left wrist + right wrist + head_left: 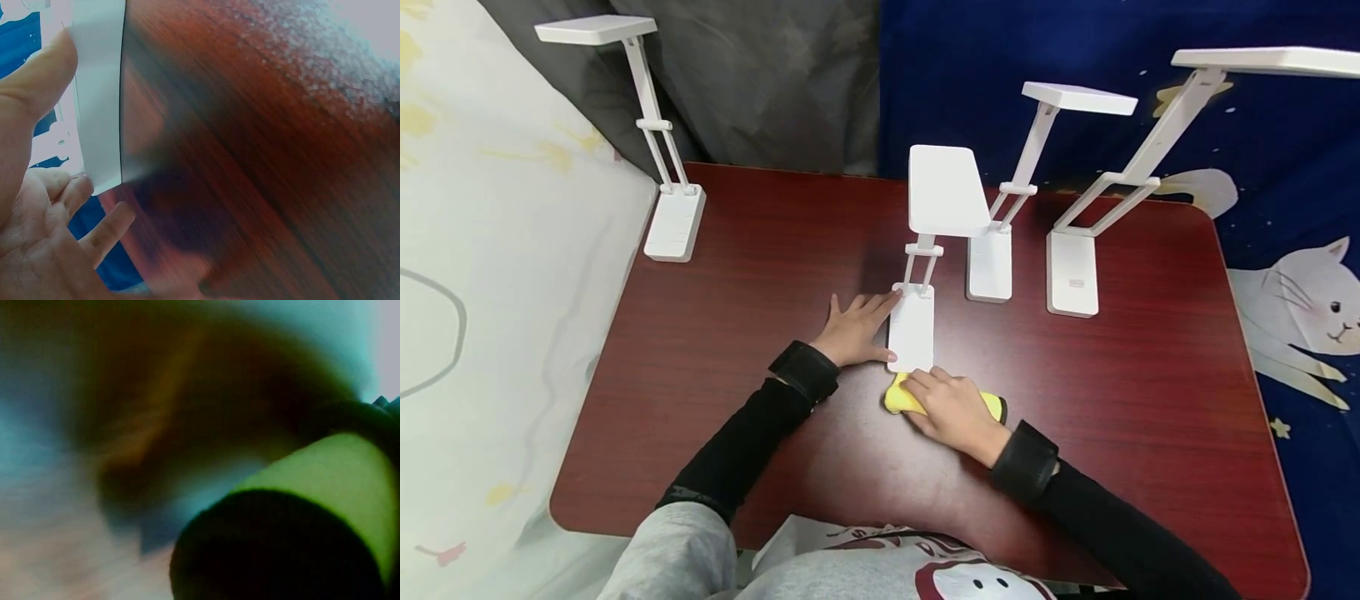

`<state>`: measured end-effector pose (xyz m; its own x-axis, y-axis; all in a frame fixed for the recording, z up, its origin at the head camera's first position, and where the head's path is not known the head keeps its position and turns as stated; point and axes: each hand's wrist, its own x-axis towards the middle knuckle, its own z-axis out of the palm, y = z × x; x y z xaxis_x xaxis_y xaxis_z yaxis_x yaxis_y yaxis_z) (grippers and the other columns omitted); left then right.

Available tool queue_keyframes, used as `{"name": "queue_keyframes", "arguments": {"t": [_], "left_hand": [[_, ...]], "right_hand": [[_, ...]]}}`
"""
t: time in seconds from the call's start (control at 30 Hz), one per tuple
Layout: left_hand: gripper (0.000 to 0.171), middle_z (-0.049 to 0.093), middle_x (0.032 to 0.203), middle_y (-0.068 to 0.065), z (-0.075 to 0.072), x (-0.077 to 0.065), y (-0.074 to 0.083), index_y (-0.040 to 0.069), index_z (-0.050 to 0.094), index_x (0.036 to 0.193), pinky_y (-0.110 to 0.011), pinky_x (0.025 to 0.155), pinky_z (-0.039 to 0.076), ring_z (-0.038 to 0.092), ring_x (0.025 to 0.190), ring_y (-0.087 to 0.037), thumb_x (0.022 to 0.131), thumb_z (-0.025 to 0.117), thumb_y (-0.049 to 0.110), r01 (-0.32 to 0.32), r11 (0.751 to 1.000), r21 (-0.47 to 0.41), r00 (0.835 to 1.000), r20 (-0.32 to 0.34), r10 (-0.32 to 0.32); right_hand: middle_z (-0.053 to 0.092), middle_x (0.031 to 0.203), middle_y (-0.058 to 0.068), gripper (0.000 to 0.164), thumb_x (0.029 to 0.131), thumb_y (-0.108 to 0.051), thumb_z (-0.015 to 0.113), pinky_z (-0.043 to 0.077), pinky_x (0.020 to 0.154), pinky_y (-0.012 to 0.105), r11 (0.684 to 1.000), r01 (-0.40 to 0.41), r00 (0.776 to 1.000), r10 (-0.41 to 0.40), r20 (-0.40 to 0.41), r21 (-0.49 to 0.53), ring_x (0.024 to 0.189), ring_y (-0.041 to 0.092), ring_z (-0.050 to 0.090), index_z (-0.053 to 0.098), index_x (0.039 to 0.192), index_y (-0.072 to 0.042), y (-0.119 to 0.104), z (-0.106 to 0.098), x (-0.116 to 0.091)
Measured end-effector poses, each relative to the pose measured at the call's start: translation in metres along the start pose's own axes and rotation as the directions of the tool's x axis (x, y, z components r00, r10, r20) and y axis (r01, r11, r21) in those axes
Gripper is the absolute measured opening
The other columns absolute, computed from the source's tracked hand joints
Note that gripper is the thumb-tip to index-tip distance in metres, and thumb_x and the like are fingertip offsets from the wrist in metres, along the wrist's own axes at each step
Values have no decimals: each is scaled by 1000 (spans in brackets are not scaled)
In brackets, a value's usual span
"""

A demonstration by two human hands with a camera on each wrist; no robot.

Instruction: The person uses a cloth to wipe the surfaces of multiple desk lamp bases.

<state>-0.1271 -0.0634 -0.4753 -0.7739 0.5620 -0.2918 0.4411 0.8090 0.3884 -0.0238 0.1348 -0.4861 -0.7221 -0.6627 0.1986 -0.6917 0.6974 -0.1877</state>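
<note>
A white desk lamp (913, 329) stands near the middle of the table, its flat head raised on a folding arm. My left hand (854, 330) holds the left side of its base, thumb near the front corner and forefinger near the back one. In the left wrist view the thumb (53, 69) lies over the edge of the base (100, 94). Just in front of the lamp, my right hand (953, 410) grips a yellow handheld tool (992, 406) with a black end. The right wrist view is badly blurred, and the palm hides most of the tool.
Two more white lamps (989, 267) (1072, 275) stand close together to the right. Another lamp (674, 223) is at the far left corner. The reddish-brown table (760, 233) has rounded corners. Behind it hang grey and dark blue cloths (955, 67).
</note>
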Motion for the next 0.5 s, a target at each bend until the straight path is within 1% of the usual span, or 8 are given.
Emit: {"name": "queue_keyframes", "arguments": {"t": [0.13, 0.27, 0.33, 0.4, 0.43, 0.5], "left_hand": [[102, 26, 155, -3, -1, 1, 1, 19, 14, 155, -71, 101, 18, 26, 135, -27, 76, 71, 50, 13, 999, -53, 1000, 28, -12], [102, 25, 155, -3, -2, 1, 2, 20, 13, 155, -72, 101, 18, 26, 135, -27, 76, 72, 49, 22, 998, -66, 999, 38, -20], [103, 25, 155, -3, -2, 1, 2, 19, 13, 155, -72, 100, 18, 25, 135, -27, 76, 72, 49, 21, 997, -68, 999, 39, -18], [103, 25, 155, -3, -2, 2, 2, 19, 13, 155, -72, 100, 18, 25, 135, -27, 76, 72, 48, 20, 997, -72, 999, 42, -17], [103, 25, 155, -4, -2, 1, 2, 19, 13, 155, -73, 100, 18, 25, 135, -27, 76, 72, 48, 18, 997, -74, 999, 41, -15], [103, 26, 155, -4, -2, 1, 2, 19, 13, 155, -73, 100, 18, 26, 135, -28, 75, 73, 47, 17, 997, -75, 999, 34, -15]], "right_hand": [[65, 95, 2, 34, 74, -29, 71, 51, 51, 36, 997, -74, 997, 74, -7, 26, 76, 18, 57, 66, 103, -10, 11, -7, -18], [65, 91, 2, 33, 72, -26, 72, 50, 48, 38, 990, -135, 990, 136, -25, 33, 75, 20, 58, 66, 100, -9, 26, -16, -32], [65, 91, 2, 33, 70, -24, 73, 50, 48, 39, 989, -143, 989, 145, -39, 34, 75, 20, 59, 66, 98, -9, 33, -20, -36], [65, 91, 3, 35, 68, -25, 74, 51, 51, 39, 994, -104, 993, 106, -50, 36, 77, 20, 60, 67, 98, -8, 34, -25, -35], [66, 93, 4, 36, 69, -26, 75, 52, 53, 39, 997, -66, 996, 68, -51, 40, 79, 21, 61, 67, 99, -8, 33, -26, -32], [67, 97, 4, 38, 71, -28, 74, 54, 57, 38, 999, 34, 999, -32, -36, 42, 83, 21, 60, 67, 102, -8, 26, -25, -22]]}}
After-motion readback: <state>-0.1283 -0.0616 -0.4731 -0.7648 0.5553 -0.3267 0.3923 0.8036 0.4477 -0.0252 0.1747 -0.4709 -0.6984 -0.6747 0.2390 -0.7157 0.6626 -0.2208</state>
